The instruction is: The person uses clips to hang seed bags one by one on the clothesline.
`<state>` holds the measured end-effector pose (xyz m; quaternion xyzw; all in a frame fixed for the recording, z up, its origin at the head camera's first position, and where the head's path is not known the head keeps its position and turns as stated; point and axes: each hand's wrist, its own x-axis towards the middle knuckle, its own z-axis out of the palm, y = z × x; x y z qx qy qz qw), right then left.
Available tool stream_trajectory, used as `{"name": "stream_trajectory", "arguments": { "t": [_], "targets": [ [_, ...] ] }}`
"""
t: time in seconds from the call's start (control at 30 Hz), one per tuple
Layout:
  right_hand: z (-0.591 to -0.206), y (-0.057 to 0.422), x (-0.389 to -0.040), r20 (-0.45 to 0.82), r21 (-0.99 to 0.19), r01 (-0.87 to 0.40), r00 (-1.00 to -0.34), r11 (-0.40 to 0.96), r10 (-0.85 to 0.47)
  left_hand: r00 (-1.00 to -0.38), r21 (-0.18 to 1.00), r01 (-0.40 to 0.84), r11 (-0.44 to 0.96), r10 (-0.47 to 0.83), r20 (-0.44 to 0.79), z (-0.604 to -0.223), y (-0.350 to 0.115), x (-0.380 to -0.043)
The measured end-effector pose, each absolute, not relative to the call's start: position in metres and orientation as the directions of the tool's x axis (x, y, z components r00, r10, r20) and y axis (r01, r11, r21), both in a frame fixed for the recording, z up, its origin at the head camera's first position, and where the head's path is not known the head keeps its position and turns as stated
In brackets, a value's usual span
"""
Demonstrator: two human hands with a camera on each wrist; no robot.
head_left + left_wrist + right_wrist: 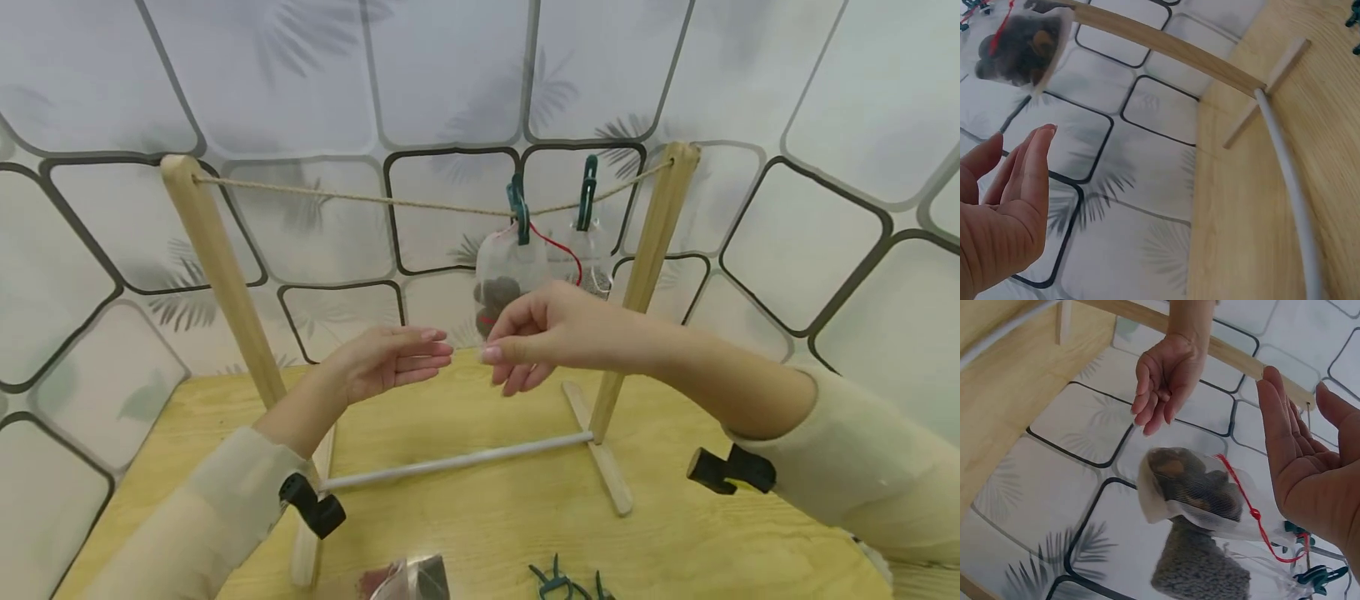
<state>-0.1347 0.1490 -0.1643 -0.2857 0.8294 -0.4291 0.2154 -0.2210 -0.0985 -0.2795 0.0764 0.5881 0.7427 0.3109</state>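
In the head view, my left hand [393, 360] is held in the air with its fingers extended and nothing in it. My right hand [551, 333] is just to its right, thumb and fingers loosely bent, also holding nothing. Behind the right hand hangs a white mesh drawstring bag [497, 258] of dark, roundish pieces, with a red cord [1255, 513]. A dark green clothespin [522, 223] fixes it to the rope [360, 197]. Beside it a clear bag [1200, 562] of grey granules hangs from another green clothespin [588, 193].
The rope runs between two wooden posts [225, 275] joined low down by a white rod [465, 460]. Near the table's front lie several green clothespins [557, 585] and a clear packet [408, 581] with reddish and dark contents. A patterned wall covering [450, 75] stands behind.
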Motion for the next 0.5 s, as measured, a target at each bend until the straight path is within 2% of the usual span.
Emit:
{"name": "stream_trajectory", "arguments": {
  "t": [0.5],
  "targets": [
    [-0.277,0.164,-0.147,-0.307,-0.843,-0.075,-0.746,0.532,-0.591,-0.644,0.891,-0.439,0.116,0.651,-0.402,-0.372,-0.142,-0.191]
  ]
}}
